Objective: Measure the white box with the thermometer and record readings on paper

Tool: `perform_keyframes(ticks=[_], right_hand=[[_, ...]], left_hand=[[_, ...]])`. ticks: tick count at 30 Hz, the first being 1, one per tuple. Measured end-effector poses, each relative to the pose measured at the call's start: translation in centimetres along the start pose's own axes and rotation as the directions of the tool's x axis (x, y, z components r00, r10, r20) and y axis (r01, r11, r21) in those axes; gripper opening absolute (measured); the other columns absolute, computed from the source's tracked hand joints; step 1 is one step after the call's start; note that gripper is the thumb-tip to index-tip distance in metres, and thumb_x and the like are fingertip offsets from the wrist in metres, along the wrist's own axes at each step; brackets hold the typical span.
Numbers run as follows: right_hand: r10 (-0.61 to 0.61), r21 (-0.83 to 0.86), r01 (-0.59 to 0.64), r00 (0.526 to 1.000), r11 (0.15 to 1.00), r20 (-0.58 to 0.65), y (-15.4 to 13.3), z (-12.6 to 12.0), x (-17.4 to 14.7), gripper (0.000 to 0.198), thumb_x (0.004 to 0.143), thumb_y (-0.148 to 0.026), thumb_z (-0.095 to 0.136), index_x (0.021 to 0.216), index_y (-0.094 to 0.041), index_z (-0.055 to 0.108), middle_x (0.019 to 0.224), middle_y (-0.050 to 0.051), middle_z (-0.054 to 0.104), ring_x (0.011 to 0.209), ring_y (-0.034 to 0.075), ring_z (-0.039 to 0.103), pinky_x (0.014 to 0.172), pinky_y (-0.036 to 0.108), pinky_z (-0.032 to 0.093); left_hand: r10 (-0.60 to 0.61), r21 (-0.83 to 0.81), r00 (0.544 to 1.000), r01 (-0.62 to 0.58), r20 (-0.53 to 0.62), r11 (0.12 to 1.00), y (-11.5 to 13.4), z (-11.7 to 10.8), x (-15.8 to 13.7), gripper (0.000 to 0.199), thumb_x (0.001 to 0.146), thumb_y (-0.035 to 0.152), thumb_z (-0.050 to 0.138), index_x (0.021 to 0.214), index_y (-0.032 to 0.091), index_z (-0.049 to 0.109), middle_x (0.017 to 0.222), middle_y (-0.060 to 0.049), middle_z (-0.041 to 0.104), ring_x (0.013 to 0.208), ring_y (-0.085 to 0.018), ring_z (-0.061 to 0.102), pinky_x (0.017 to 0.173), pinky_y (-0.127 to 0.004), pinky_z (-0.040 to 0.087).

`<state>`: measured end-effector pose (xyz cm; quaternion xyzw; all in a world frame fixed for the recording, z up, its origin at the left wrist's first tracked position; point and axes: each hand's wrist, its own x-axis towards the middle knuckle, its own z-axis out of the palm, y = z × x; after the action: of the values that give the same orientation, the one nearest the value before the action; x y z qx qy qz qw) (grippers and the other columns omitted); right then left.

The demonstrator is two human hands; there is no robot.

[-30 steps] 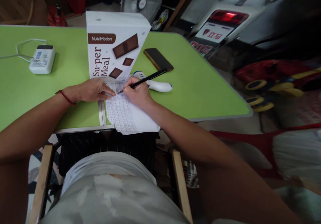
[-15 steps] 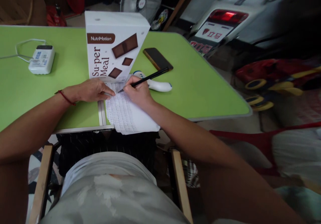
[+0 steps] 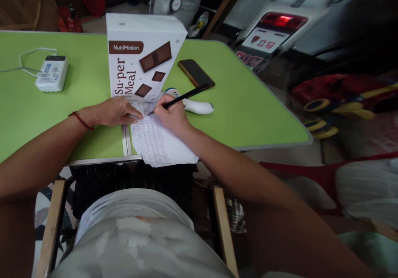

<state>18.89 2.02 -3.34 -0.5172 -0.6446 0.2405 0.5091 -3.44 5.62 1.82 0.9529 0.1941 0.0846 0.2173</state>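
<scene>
A black pen (image 3: 186, 96) is gripped in my right hand (image 3: 171, 114), its tip down on a sheaf of paper (image 3: 155, 145). Rows of small handwriting cover the left part of the top sheet, while its right part is blank. My left hand (image 3: 116, 112) rests on the table at the paper's left edge, fingers stretched toward the pen tip and touching the sheet. Just beyond both hands stands a white box (image 3: 143, 54) with chocolate pieces printed on it. A white and blue handheld device (image 3: 199, 106) lies behind my right hand, partly hidden by it.
The green table (image 3: 242, 112) also bears a dark phone (image 3: 196, 73) right of the box and a white adapter (image 3: 52, 74) with a cable at the left. A fan (image 3: 175, 4) and a scooter (image 3: 273, 29) stand beyond. Wooden chair arms (image 3: 225, 232) flank my lap.
The pen tip has shifted very slightly to the right along the paper. My left hand stays in place.
</scene>
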Motion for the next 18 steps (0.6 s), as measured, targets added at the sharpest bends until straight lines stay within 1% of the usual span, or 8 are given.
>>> perform_keyframes(ticks=[5,10,13,15,16,17,18], right_hand=[[-0.017,-0.019,0.018,0.999,1.000,0.032,0.0,-0.1,0.0,0.025,0.072,-0.014,0.060,0.058,-0.025,0.043,0.056,-0.006,0.043,0.057,0.012,0.043,0.058,0.030,0.042],[-0.021,-0.029,0.020,0.999,0.999,-0.036,-0.2,0.0,0.0,0.023,0.073,-0.012,0.055,0.060,-0.025,0.040,0.057,-0.005,0.041,0.058,0.013,0.043,0.059,0.030,0.041],[-0.053,-0.064,0.051,0.998,0.997,-0.037,-0.6,-0.2,-0.3,0.020,0.072,-0.013,0.055,0.063,-0.025,0.042,0.059,-0.005,0.043,0.058,0.013,0.044,0.059,0.030,0.039],[-0.098,-0.147,0.099,0.995,0.984,0.011,-1.2,-1.0,-0.5,0.017,0.072,-0.014,0.057,0.066,-0.025,0.046,0.061,-0.005,0.048,0.059,0.014,0.045,0.059,0.030,0.038],[-0.133,-0.205,0.142,0.990,0.969,0.053,-1.6,-1.5,-0.7,0.014,0.072,-0.015,0.058,0.069,-0.025,0.049,0.062,-0.004,0.052,0.060,0.014,0.047,0.060,0.031,0.038],[-0.174,-0.269,0.199,0.978,0.942,0.114,-2.0,-2.2,-0.8,0.012,0.072,-0.015,0.059,0.072,-0.025,0.052,0.065,-0.003,0.056,0.062,0.015,0.049,0.061,0.031,0.039],[-0.212,-0.335,0.264,0.960,0.904,0.182,-2.6,-2.9,-1.0,0.010,0.073,-0.016,0.060,0.075,-0.025,0.056,0.070,-0.002,0.061,0.065,0.015,0.053,0.064,0.032,0.039]], left_hand=[[-0.006,-0.030,1.000,0.007,0.013,1.000,0.1,-0.1,0.0,0.029,0.093,0.023,0.063,0.117,0.022,0.078,0.081,-0.002,0.079,0.058,-0.010,0.057,0.068,-0.024,0.040],[-0.009,-0.018,1.000,0.010,0.017,1.000,-0.2,0.0,0.0,0.029,0.094,0.024,0.062,0.119,0.023,0.077,0.084,-0.001,0.079,0.059,-0.010,0.058,0.068,-0.023,0.040],[0.005,-0.002,1.000,-0.005,0.003,1.000,0.0,0.1,0.0,0.027,0.093,0.024,0.063,0.114,0.023,0.079,0.086,-0.002,0.080,0.062,-0.012,0.062,0.069,-0.024,0.043],[0.053,0.016,0.996,-0.052,-0.071,0.998,0.6,-0.1,-0.1,0.023,0.094,0.027,0.062,0.106,0.021,0.080,0.089,-0.004,0.080,0.067,-0.013,0.066,0.069,-0.025,0.045],[0.081,0.031,0.987,-0.077,-0.138,0.997,1.0,-0.3,-0.1,0.022,0.095,0.030,0.061,0.101,0.020,0.080,0.088,-0.005,0.079,0.069,-0.013,0.066,0.068,-0.025,0.045],[0.101,0.052,0.968,-0.091,-0.228,0.994,1.3,-0.5,-0.2,0.024,0.096,0.034,0.060,0.097,0.019,0.079,0.086,-0.006,0.078,0.070,-0.014,0.066,0.067,-0.026,0.046],[0.108,0.079,0.936,-0.086,-0.336,0.993,1.6,-0.7,-0.3,0.028,0.098,0.039,0.059,0.094,0.018,0.077,0.083,-0.006,0.076,0.069,-0.014,0.065,0.066,-0.027,0.046]])
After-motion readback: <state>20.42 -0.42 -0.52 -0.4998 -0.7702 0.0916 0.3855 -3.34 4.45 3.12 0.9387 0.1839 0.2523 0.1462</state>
